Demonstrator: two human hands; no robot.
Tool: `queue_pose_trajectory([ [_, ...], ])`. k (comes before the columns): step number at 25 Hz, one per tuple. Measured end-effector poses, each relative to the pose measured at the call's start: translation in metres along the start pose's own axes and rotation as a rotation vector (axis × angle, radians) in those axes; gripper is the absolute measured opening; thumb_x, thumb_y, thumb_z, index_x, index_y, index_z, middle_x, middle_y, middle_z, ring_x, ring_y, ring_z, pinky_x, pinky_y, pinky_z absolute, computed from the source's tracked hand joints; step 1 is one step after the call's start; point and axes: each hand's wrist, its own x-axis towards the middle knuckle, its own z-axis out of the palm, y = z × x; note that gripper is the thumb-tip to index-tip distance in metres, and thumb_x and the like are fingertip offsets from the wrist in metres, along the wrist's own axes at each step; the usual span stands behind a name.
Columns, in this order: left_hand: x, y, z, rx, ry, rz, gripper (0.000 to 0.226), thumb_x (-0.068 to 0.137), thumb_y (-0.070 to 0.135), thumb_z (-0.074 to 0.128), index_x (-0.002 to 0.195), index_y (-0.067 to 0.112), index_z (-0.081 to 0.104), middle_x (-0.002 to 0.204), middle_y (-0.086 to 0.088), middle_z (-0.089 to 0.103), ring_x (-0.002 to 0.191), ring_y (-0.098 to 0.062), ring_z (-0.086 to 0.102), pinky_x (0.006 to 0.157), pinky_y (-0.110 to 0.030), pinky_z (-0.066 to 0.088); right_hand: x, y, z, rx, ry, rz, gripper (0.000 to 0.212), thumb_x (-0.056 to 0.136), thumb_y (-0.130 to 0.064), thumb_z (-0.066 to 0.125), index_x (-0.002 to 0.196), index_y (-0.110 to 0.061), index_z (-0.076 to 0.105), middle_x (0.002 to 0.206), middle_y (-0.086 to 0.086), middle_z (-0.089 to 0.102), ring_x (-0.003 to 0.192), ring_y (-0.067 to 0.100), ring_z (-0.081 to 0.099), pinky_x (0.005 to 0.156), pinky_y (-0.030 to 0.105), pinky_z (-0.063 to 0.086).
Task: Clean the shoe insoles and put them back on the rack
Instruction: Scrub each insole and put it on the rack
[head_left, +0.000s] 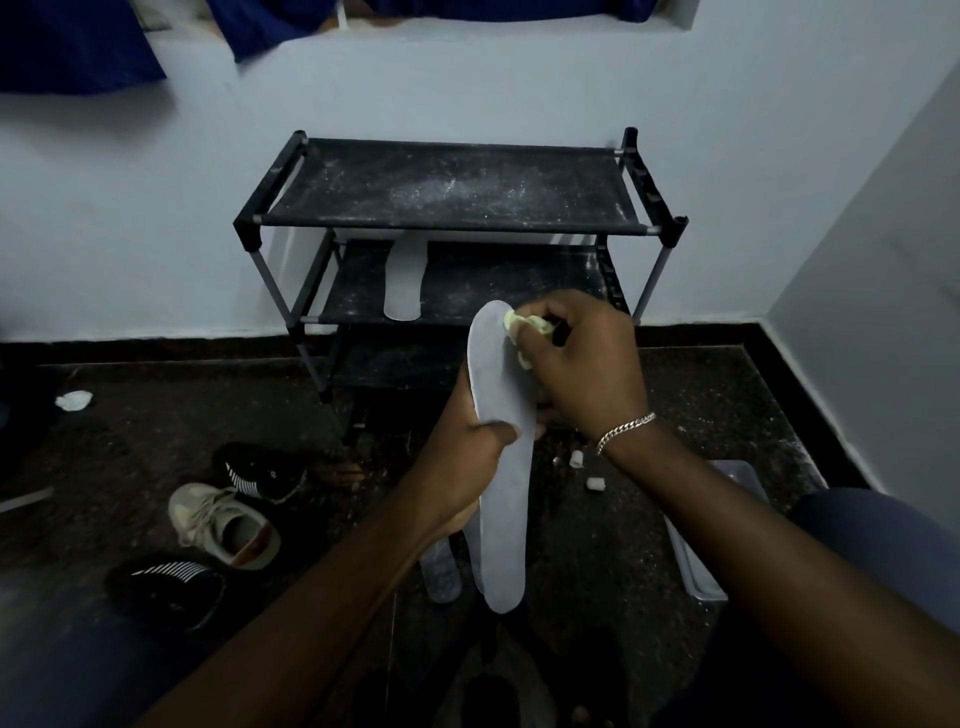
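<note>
My left hand (467, 462) grips a long grey insole (501, 499) around its middle and holds it upright in front of me. My right hand (582, 358) holds a crumpled pale yellow-green cloth (524, 327) against the insole's upper end. A black three-tier shoe rack (447, 192) stands against the wall ahead. A white insole (402, 283) lies on its middle shelf. Another grey insole (441, 571) lies on the floor below my left wrist.
A beige sneaker (228, 525) and two black striped shoes (260, 470) (166, 584) lie on the dark floor at left. A crumpled white scrap (74, 400) sits further left. A grey tray (696, 545) lies at right, with small white bits (596, 484) near it.
</note>
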Motion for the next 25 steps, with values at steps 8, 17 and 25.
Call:
queue_pose_trajectory([
  [8, 0.000, -0.001, 0.001, 0.015, 0.002, -0.008, 0.081, 0.086, -0.029, 0.037, 0.154, 0.015, 0.027, 0.142, -0.006, 0.053, 0.116, -0.002, 0.061, 0.084, -0.018, 0.054, -0.001, 0.003, 0.002, 0.016, -0.001, -0.001, 0.009, 0.090, -0.022, 0.071, 0.091, -0.016, 0.077, 0.088, -0.006, 0.073, 0.079, 0.004, 0.066, 0.073, 0.032, 0.056],
  [17, 0.002, -0.005, -0.001, 0.043, -0.019, 0.014, 0.074, 0.091, -0.020, 0.045, 0.154, 0.012, 0.023, 0.143, -0.005, 0.048, 0.119, 0.003, 0.058, 0.085, -0.014, 0.051, -0.004, 0.000, 0.002, 0.040, -0.017, -0.039, 0.008, 0.089, -0.020, 0.074, 0.094, -0.016, 0.079, 0.091, -0.006, 0.074, 0.082, 0.004, 0.067, 0.076, 0.029, 0.056],
  [25, 0.001, -0.007, -0.003, 0.163, 0.105, -0.016, 0.071, 0.085, -0.016, 0.057, 0.144, 0.018, 0.041, 0.134, -0.004, 0.058, 0.123, -0.018, 0.059, 0.106, -0.048, 0.048, -0.010, -0.015, 0.009, 0.086, -0.168, -0.142, 0.008, 0.088, -0.019, 0.075, 0.094, -0.016, 0.080, 0.092, -0.007, 0.074, 0.084, 0.002, 0.066, 0.075, 0.011, 0.047],
])
